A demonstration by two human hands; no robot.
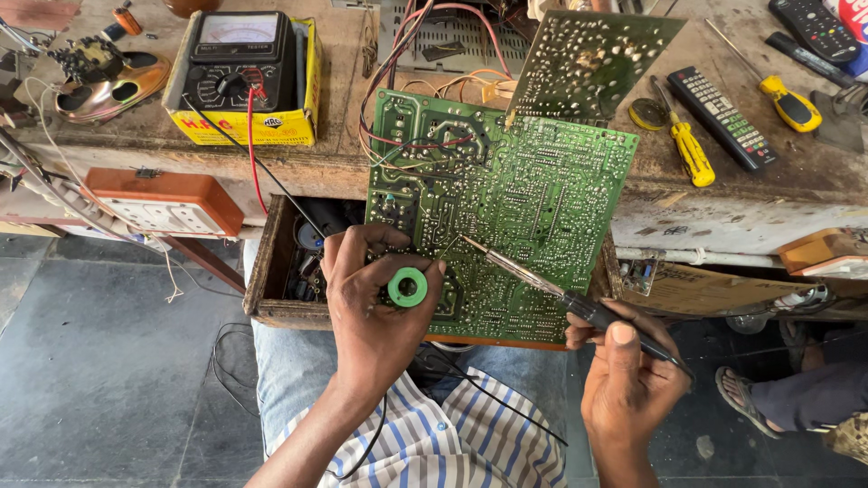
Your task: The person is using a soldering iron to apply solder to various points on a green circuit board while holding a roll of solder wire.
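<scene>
A large green circuit board [524, 190] leans solder side up across an open wooden drawer [271, 289] and the bench edge. My left hand [375, 303] holds a small green spool of solder wire [408, 287] against the board's lower left part. My right hand [628, 375] grips a soldering iron [542, 285] by its dark handle, its metal tip touching the board just right of the spool. A second, darker circuit board [592, 59] stands tilted behind the large one.
An analogue multimeter [240, 59] sits on a yellow box at the bench's left, its red and black leads trailing down. Two yellow screwdrivers [689, 145], remote controls [723, 116] and an orange socket box [167, 201] are nearby. Another person's sandalled foot [746, 389] is at the right.
</scene>
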